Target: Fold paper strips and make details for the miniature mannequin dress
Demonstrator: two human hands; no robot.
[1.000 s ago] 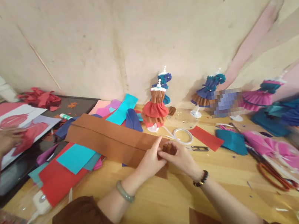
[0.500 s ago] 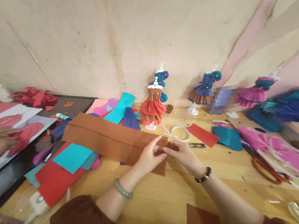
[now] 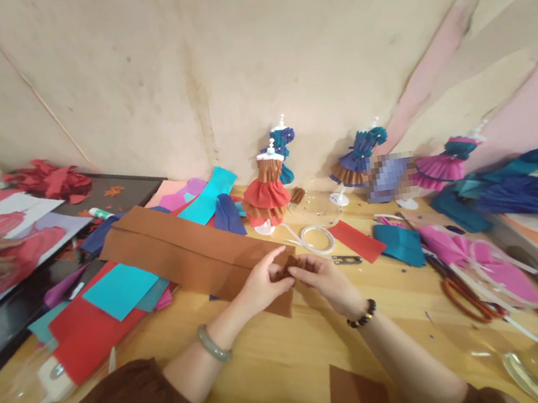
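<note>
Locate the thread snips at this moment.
In the head view, the thread snips lie right of centre, just beyond the right hand, near the white coil and the red rectangular piece.

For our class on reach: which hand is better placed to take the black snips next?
Probably the right hand: the black snips lie just to its right, while the left hand is farther off, though both are at a brown piece.
</note>
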